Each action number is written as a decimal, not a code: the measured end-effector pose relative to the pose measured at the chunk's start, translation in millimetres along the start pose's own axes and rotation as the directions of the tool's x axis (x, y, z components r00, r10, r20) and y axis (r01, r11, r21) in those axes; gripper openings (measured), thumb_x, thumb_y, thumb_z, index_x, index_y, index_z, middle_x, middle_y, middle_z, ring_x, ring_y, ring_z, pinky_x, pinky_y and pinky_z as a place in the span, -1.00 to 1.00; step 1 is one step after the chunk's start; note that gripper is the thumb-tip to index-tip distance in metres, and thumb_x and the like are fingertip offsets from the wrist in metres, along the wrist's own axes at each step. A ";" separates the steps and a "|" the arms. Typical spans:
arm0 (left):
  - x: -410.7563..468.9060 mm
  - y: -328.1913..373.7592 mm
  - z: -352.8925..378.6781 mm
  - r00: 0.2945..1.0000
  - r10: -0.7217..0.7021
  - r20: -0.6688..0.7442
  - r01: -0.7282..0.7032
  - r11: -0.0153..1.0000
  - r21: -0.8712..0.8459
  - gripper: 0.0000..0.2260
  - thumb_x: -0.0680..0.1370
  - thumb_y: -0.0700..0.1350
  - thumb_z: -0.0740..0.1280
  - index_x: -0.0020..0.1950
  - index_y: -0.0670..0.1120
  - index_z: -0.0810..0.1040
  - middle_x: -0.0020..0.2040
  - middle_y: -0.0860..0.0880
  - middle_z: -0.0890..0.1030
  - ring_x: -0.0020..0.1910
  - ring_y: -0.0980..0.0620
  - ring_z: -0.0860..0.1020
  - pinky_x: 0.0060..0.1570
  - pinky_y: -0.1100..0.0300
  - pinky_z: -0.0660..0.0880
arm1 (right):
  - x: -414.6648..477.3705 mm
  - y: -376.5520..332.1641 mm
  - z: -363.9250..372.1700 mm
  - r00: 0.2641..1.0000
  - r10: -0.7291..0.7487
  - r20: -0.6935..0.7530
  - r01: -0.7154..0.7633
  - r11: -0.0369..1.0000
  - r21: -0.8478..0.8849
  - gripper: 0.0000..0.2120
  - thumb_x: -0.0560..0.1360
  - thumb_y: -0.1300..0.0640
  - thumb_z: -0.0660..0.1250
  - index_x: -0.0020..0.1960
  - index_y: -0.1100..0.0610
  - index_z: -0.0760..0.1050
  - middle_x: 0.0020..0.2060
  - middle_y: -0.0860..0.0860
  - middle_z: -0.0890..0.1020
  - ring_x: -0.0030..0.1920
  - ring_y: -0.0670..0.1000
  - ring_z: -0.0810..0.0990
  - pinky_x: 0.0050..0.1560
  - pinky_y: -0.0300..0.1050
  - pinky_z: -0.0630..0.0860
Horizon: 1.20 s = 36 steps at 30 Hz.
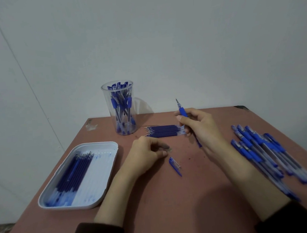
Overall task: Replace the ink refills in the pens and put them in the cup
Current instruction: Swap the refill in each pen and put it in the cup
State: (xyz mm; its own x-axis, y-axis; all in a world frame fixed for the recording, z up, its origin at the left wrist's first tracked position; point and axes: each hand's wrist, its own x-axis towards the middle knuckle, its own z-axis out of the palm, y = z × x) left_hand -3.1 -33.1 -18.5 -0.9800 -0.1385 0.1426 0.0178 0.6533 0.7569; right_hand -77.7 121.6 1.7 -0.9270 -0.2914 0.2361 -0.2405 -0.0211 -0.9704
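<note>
My right hand [198, 126] grips a blue pen [182, 110] without its cap, tip pointing up and away. My left hand [146, 153] rests on the table with fingers curled; something small and pale shows at its fingertips, too blurred to name. A blue pen cap [175, 166] lies just below that hand. A row of blue refills [164, 131] lies between the hands and the clear cup [119, 109], which holds several blue pens.
A white tray [106, 176] at the left holds several blue refills. A heap of capped blue pens [266, 155] lies at the right. The brown table [163, 197] stands against a pale wall; its left edge runs close to the tray.
</note>
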 end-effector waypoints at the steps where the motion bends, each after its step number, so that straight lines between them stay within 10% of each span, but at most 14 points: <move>1: 0.3 0.3 -0.3 0.999 -0.009 -0.044 0.006 0.997 -0.078 -0.86 0.47 -0.20 0.43 -0.02 -0.01 0.68 -0.15 0.04 0.67 -0.21 0.24 0.57 -0.17 0.53 0.44 | 0.1 0.8 0.7 1.000 -0.011 0.012 0.011 0.999 -0.036 -0.88 0.51 0.20 0.36 -0.10 0.01 0.64 -0.38 -0.08 0.56 -0.45 -0.17 0.42 -0.37 -0.24 0.38; 7: 3.0 4.3 -8.2 0.961 -0.183 -0.209 -0.047 0.635 -0.771 -0.83 0.48 -0.33 0.38 -0.02 -0.10 0.62 -0.22 -0.02 0.68 -0.20 0.10 0.64 -0.15 0.34 0.57 | -2.7 7.1 5.4 0.982 -0.111 0.150 0.148 0.953 -0.264 -0.86 0.48 0.17 0.40 -0.15 -0.07 0.63 -0.36 0.12 0.55 -0.34 -0.01 0.47 -0.27 -0.10 0.44; 12: 4.9 5.5 -11.0 0.948 -0.248 -0.198 -0.083 0.408 -0.909 -0.82 0.48 -0.39 0.34 0.00 -0.16 0.58 -0.26 -0.01 0.69 -0.22 0.12 0.66 -0.21 0.34 0.57 | -5.7 11.3 9.0 0.965 -0.124 0.230 0.199 0.921 -0.336 -0.90 0.46 0.17 0.42 -0.10 -0.02 0.64 -0.27 0.22 0.62 -0.34 0.01 0.56 -0.19 -0.03 0.53; 25: 3.8 3.9 -5.9 0.972 -0.155 -0.176 -0.076 0.504 -0.860 -0.74 0.46 -0.38 0.36 0.12 -0.18 0.55 -0.16 -0.06 0.69 -0.20 0.08 0.67 -0.22 0.32 0.55 | -7.4 11.5 12.5 0.958 -0.177 0.225 0.264 0.849 -0.457 -0.90 0.46 0.13 0.42 -0.09 -0.05 0.66 -0.40 0.07 0.61 -0.44 -0.14 0.48 -0.31 -0.15 0.44; 36: 7.4 2.5 -5.3 0.964 -0.146 -0.222 -0.119 0.510 -0.852 -0.80 0.44 -0.20 0.44 0.05 -0.14 0.61 -0.08 -0.12 0.69 -0.04 -0.06 0.66 0.05 0.08 0.57 | -11.0 7.4 21.3 0.965 -0.065 0.255 0.097 0.989 -0.113 -0.88 0.49 0.09 0.40 0.01 -0.01 0.67 -0.52 -0.06 0.46 -0.49 -0.09 0.36 -0.44 -0.18 0.28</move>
State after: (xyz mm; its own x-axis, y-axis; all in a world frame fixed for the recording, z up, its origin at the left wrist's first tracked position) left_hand -9.3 -36.4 -12.2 -0.9037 -0.3936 0.1686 0.2940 -0.2841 0.9126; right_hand -63.2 104.4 -9.1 -0.8051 -0.5238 0.2782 -0.3603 0.0593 -0.9310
